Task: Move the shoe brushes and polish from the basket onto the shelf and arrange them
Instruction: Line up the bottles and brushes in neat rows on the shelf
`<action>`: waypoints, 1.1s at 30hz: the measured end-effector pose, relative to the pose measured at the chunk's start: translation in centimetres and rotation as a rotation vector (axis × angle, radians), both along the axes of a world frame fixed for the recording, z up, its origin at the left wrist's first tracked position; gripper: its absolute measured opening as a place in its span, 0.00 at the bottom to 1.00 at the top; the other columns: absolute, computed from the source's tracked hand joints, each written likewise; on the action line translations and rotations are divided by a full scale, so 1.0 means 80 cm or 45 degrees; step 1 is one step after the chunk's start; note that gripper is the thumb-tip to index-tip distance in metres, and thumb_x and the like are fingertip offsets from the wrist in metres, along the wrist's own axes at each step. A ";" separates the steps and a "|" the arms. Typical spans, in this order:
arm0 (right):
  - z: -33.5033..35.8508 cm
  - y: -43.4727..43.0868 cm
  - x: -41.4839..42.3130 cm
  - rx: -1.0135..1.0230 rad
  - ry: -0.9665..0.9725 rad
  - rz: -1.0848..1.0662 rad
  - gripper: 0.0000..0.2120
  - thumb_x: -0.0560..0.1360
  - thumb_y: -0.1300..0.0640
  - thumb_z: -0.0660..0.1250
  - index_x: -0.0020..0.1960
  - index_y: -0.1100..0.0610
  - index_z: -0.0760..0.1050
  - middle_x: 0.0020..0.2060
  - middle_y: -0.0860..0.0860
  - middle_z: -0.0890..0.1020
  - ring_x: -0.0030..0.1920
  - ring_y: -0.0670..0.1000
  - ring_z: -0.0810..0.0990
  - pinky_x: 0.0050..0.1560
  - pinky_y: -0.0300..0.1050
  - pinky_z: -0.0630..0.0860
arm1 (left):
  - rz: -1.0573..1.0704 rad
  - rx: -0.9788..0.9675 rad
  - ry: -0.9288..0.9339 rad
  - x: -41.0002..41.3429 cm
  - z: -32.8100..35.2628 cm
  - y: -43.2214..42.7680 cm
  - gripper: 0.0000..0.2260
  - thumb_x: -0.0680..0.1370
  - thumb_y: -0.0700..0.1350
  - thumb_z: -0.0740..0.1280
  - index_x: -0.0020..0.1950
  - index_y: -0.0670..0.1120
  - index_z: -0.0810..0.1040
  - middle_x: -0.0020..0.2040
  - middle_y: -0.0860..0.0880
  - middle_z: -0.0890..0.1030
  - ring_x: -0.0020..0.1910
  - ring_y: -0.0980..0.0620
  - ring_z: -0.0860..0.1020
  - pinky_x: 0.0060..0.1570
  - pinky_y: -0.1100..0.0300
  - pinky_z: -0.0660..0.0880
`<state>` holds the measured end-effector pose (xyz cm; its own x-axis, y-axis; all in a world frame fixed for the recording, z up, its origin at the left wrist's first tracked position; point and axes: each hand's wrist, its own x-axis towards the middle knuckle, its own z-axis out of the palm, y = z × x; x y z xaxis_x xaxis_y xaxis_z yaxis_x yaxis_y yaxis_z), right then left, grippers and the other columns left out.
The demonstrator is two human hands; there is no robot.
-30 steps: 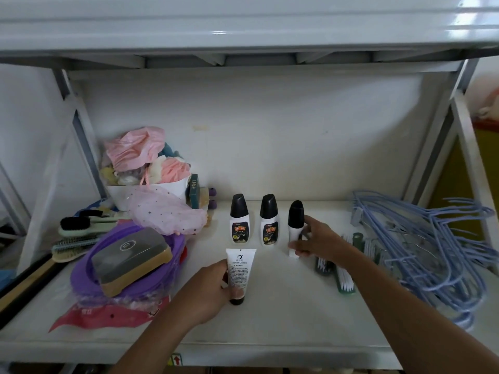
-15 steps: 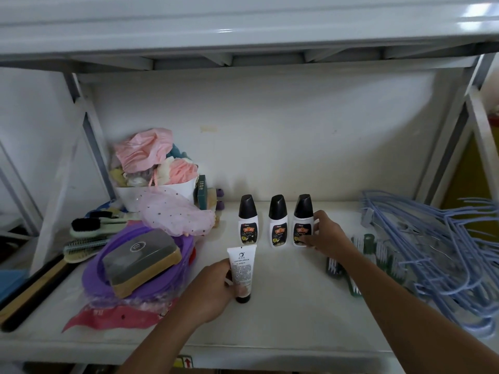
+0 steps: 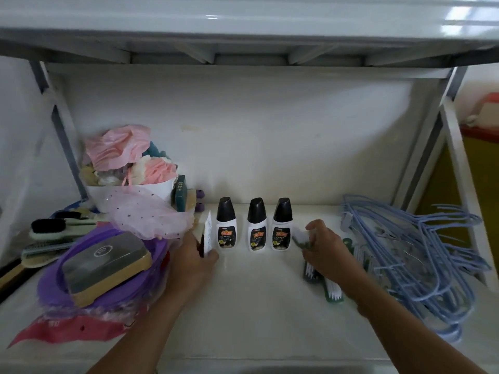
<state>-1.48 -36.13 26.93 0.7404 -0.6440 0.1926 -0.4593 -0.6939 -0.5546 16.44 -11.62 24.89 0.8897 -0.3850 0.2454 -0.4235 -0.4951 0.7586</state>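
The job looks a good half done. Three polish bottles (image 3: 256, 225) stand upright in a row at the back of the shelf (image 3: 256, 314), between the two hands. The left hand (image 3: 193, 261) has its fingers (image 3: 211, 256) curled round a white tube (image 3: 208, 233), held upright and edge-on. It is just left of the row and close to the first bottle, but I cannot tell whether its cap is down on the shelf. The right hand (image 3: 328, 252) is just right of the last bottle, and its fingers (image 3: 314, 225) seem to pinch a green brush (image 3: 297, 237), which is blurred. Two more small brushes (image 3: 333, 290) lie bristles up under that wrist, already on the shelf but not yet lined up. The hangers (image 3: 421, 255) lie beyond them, further right.

Left of the left fingers, the purple basket (image 3: 51, 290) still carries a large brush (image 3: 105, 263). Whether anything else is in it cannot be seen. By my reckoning, what remains is to set the tube down, square up the small brushes and bring the large brush over.

Half a second ago the left hand held the tube face-on in front of the row. Now the tube is turned and carried back to the row's left end. The right fingers were resting on the third bottle then. They have since let go of it and moved right to take up the green brush. The three bottles have not shifted.
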 end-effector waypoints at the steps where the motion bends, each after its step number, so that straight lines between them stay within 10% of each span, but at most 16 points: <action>1: -0.001 0.000 -0.005 -0.032 0.015 -0.003 0.22 0.74 0.58 0.71 0.62 0.48 0.64 0.47 0.48 0.77 0.41 0.44 0.77 0.35 0.36 0.72 | 0.006 -0.022 -0.006 0.001 -0.001 -0.001 0.14 0.74 0.46 0.72 0.53 0.44 0.72 0.46 0.47 0.80 0.44 0.47 0.80 0.40 0.52 0.77; 7: -0.001 -0.002 -0.027 -0.117 0.097 0.010 0.24 0.74 0.54 0.71 0.66 0.49 0.65 0.55 0.52 0.78 0.51 0.54 0.77 0.51 0.52 0.80 | -0.132 -0.144 -0.131 0.003 -0.005 0.001 0.15 0.75 0.46 0.74 0.58 0.53 0.73 0.50 0.57 0.78 0.51 0.55 0.75 0.48 0.66 0.69; 12: 0.002 -0.001 -0.034 -0.145 0.146 0.012 0.24 0.75 0.52 0.70 0.67 0.49 0.65 0.57 0.53 0.78 0.54 0.54 0.76 0.55 0.53 0.78 | -0.090 -0.189 -0.019 0.019 -0.012 0.003 0.25 0.69 0.42 0.79 0.64 0.48 0.76 0.59 0.49 0.82 0.58 0.49 0.78 0.60 0.51 0.74; 33: 0.001 0.007 -0.048 -0.168 0.431 0.027 0.36 0.72 0.41 0.70 0.75 0.49 0.62 0.65 0.55 0.69 0.64 0.58 0.71 0.62 0.60 0.75 | -0.044 -0.143 0.089 0.037 -0.026 0.000 0.17 0.67 0.33 0.77 0.51 0.46 0.78 0.42 0.51 0.82 0.42 0.51 0.81 0.48 0.48 0.80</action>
